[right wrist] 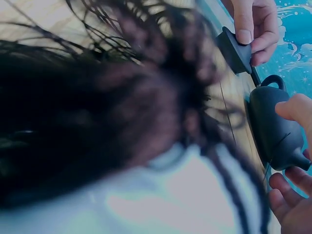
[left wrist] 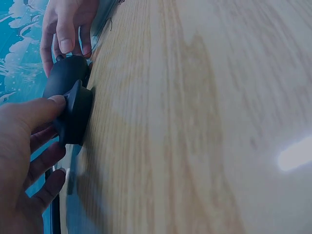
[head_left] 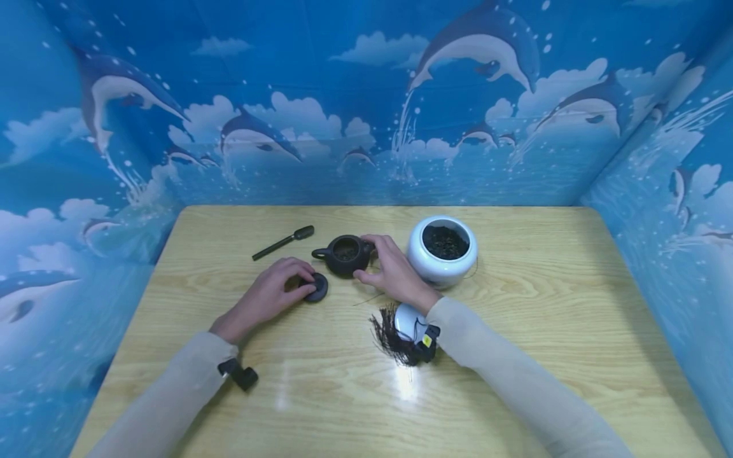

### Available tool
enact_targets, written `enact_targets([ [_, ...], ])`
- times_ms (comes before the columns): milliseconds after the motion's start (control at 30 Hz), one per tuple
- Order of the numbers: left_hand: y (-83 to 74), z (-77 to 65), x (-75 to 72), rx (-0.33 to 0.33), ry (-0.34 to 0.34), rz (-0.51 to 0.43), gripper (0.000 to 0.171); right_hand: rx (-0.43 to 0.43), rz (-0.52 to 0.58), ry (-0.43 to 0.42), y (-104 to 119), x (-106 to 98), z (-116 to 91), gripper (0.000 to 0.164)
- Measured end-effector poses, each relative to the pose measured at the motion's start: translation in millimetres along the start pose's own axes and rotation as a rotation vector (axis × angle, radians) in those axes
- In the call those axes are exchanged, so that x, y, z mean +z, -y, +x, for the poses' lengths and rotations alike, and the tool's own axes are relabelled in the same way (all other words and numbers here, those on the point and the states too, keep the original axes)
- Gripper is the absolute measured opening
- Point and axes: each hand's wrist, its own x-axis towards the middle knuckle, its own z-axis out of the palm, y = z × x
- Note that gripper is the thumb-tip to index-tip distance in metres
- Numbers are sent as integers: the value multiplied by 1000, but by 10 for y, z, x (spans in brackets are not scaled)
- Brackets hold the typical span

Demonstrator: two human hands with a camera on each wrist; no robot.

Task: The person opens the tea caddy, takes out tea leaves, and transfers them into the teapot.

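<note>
My left hand (head_left: 279, 291) pinches a round dark teapot lid (head_left: 316, 289) between thumb and fingers, close over the table left of the teapot. The small dark teapot (head_left: 345, 256) stands upright and uncovered, with dark matter inside, its loop handle to the left. My right hand (head_left: 394, 267) grips the teapot at its spout side; in the right wrist view the thumb lies on the body and fingertips are by the spout. Below that wrist is a white lid (head_left: 408, 322) with a brown tassel (head_left: 392, 337), which blurs much of the right wrist view (right wrist: 122, 97).
A white round jar (head_left: 420, 261) holding dark tea leaves stands right of the teapot, close to my right hand. At the back left lies a slim dark scoop-like tool (head_left: 280, 244). Dolphin-print curtains (head_left: 366, 172) border the wooden table (head_left: 544, 305) at the back and sides.
</note>
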Motion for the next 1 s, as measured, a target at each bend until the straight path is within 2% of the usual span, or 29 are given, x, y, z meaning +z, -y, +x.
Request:
enact_targets([
  [167, -23, 17, -43, -7, -22, -29, 11, 0, -14, -8, 3, 20, 10, 78],
  [367, -122, 100, -199, -25, -28, -35, 12, -9, -6, -30, 8, 57, 24, 76],
  [600, -218, 301, -357, 68, -78, -22, 15, -3, -26, -46, 13, 68, 28, 75],
  [700, -258, 405, -394, 82, -94, -17, 15, 0, -30, -46, 10, 66, 29, 74],
  [833, -291, 559, -400, 92, -81, -16, 13, 3, -27, -50, 7, 65, 35, 72],
  [1000, -317, 717, -356, 143, -65, -18, 12, 0, -28, -51, 5, 65, 43, 72],
])
